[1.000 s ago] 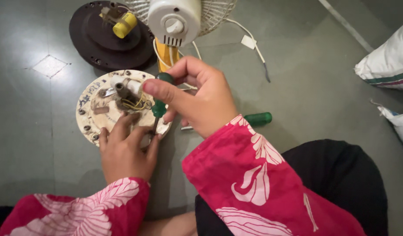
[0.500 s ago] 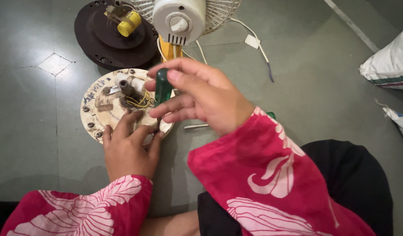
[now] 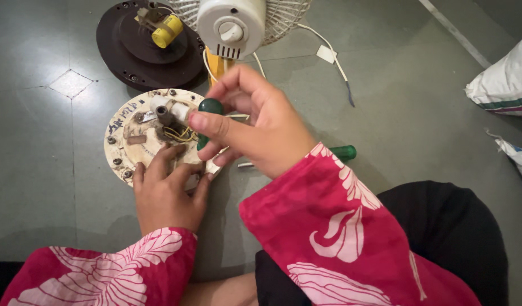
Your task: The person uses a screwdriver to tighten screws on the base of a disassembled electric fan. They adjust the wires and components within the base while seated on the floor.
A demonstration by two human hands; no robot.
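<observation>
The right hand (image 3: 261,127) is curled around a green-handled screwdriver (image 3: 209,113), its fingers and thumb closed on the handle, which stands nearly upright just above the round cream plate (image 3: 122,141) lying on the floor (image 3: 397,90). The left hand (image 3: 167,192) rests flat with fingers spread, pressing on the plate's near edge, holding nothing. The plate carries a short shaft, yellow wires and screws. A second green-handled tool (image 3: 343,153) lies on the floor behind the right wrist. Beyond the plate sit a dark round base (image 3: 130,54) and a white fan housing (image 3: 232,25).
</observation>
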